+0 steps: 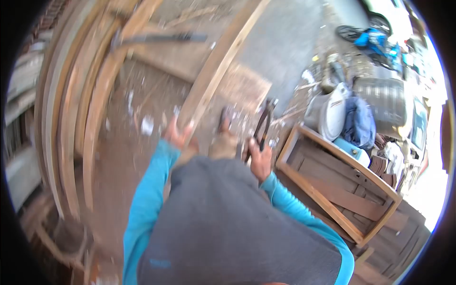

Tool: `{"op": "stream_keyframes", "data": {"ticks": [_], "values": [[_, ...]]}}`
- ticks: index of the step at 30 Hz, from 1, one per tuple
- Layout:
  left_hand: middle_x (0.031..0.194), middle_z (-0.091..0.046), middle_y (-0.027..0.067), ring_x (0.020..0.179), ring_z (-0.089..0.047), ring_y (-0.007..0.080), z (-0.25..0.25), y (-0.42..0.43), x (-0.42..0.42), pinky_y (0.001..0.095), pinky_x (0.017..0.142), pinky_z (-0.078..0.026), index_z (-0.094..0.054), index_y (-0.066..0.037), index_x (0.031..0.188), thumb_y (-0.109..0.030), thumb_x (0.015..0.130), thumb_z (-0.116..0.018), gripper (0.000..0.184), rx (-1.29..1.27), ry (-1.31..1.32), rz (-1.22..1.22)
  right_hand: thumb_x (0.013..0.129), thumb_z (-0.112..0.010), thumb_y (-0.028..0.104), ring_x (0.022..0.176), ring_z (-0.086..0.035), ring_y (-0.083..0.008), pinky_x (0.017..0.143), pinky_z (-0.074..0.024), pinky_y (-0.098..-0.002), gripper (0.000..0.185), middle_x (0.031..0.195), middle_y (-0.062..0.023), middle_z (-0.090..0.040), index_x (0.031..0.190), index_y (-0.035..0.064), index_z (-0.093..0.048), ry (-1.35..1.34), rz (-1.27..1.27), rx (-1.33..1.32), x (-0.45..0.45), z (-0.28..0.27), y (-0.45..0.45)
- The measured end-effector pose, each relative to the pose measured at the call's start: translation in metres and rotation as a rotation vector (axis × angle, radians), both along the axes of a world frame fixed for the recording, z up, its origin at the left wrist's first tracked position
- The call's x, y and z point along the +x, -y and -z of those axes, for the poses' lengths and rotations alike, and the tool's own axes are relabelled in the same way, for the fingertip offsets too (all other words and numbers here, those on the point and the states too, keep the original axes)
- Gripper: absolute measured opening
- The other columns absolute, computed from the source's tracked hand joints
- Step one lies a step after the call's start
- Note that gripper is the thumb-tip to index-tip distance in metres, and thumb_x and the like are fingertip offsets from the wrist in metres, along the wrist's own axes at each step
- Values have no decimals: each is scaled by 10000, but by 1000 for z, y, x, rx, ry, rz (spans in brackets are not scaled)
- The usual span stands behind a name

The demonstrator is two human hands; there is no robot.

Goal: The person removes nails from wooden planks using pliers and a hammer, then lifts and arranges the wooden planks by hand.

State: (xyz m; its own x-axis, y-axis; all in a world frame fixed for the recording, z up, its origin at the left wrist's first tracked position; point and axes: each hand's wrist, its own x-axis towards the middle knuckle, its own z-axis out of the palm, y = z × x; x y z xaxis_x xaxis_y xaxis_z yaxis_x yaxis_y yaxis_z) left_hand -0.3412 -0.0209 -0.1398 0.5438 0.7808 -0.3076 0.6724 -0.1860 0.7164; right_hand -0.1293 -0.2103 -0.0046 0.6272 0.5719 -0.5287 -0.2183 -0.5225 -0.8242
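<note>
My left hand grips the near end of a long wooden beam, which slants up and away to the right. In my right hand is a pair of pincers, its dark handles in my closed fingers and its head pointing away from me. Both hands are in front of my waist. Blur hides the exact finger placement. A hammer, blurred, lies beyond the beam on the left, across some wood.
Several long wooden pieces stand at the left. A wooden frame lies at the right. Behind it are a white bucket, a blue cloth and a metal drum. A blue motorbike is at the far right. Scraps litter the ground.
</note>
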Motion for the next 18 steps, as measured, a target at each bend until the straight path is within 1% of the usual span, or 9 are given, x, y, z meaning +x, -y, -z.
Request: {"op": "stream_keyframes", "data": {"ticks": [1, 3, 8, 10, 11, 12, 14, 16, 18], "values": [[1256, -590, 314, 1196, -564, 434, -26, -58, 71, 459, 1023, -442, -467, 108, 1349, -432, 893, -681, 737, 40, 252, 45, 1008, -525, 297, 604, -569, -124, 543, -468, -307, 306, 644, -40, -565, 986, -2, -580, 346, 37, 6, 46, -23, -30], [1172, -655, 240, 1102, -630, 386, -11, -22, 17, 433, 958, -488, -530, 30, 1310, -439, 884, -672, 649, -65, 225, 50, 993, -549, 241, 678, -634, -138, 612, -522, -305, 310, 816, -75, -650, 1135, -33, -583, 20, 92, -3, 32, 1, 27], [1068, -684, 227, 1006, -649, 375, 33, -48, -19, 425, 903, -487, -648, 19, 1164, -548, 935, -559, 617, -218, 277, 56, 983, -553, 296, 704, -666, -176, 618, -524, -331, 364, 769, -90, -656, 1171, -15, -566, 248, -39, 26, 42, 20, 35], [1063, -690, 224, 1015, -648, 353, 36, -61, -33, 417, 900, -484, -668, 14, 1138, -583, 941, -533, 643, -218, 108, -24, 971, -556, 297, 707, -681, -221, 669, -531, -372, 392, 816, -149, -675, 1197, -23, -565, 145, -165, -39, 53, -17, 14], [1076, -691, 225, 1039, -646, 340, 22, -54, -33, 418, 910, -480, -667, 17, 1140, -617, 924, -532, 683, -161, 191, -96, 967, -558, 303, 705, -683, -236, 688, -532, -391, 403, 830, -166, -679, 1202, -23, -565, 77, -223, -44, 56, -23, 4], [1112, -678, 230, 1046, -638, 364, -3, -60, -30, 420, 916, -478, -645, 14, 1175, -599, 911, -571, 671, -201, 23, -58, 964, -557, 290, 726, -683, -267, 714, -528, -408, 389, 850, -184, -678, 1195, -24, -565, 88, -327, -114, 61, -22, -7], [1101, -662, 225, 1006, -639, 381, -47, -31, -11, 424, 884, -492, -593, -1, 1211, -472, 918, -629, 557, 367, 36, -287, 955, -560, 257, 799, -673, -344, 758, -516, -440, 363, 887, -221, -670, 1181, -27, -561, 193, -497, -112, 68, -8, -20], [1070, -662, 217, 1019, -642, 334, -119, -1, 20, 392, 888, -493, -580, 0, 1205, -431, 940, -607, 506, 292, 208, -464, 935, -572, 224, 896, -638, -424, 796, -498, -469, 361, 944, -254, -652, 1195, -25, -550, 314, -646, -16, 69, -2, -34], [1080, -666, 200, 1025, -641, 286, -141, 35, 41, 361, 905, -486, -558, 6, 1253, -455, 964, -563, 544, -4, 336, -387, 923, -580, 211, 940, -613, -458, 815, -487, -482, 376, 986, -268, -641, 1216, -21, -544, 319, -802, -11, 65, -17, -52]]}}
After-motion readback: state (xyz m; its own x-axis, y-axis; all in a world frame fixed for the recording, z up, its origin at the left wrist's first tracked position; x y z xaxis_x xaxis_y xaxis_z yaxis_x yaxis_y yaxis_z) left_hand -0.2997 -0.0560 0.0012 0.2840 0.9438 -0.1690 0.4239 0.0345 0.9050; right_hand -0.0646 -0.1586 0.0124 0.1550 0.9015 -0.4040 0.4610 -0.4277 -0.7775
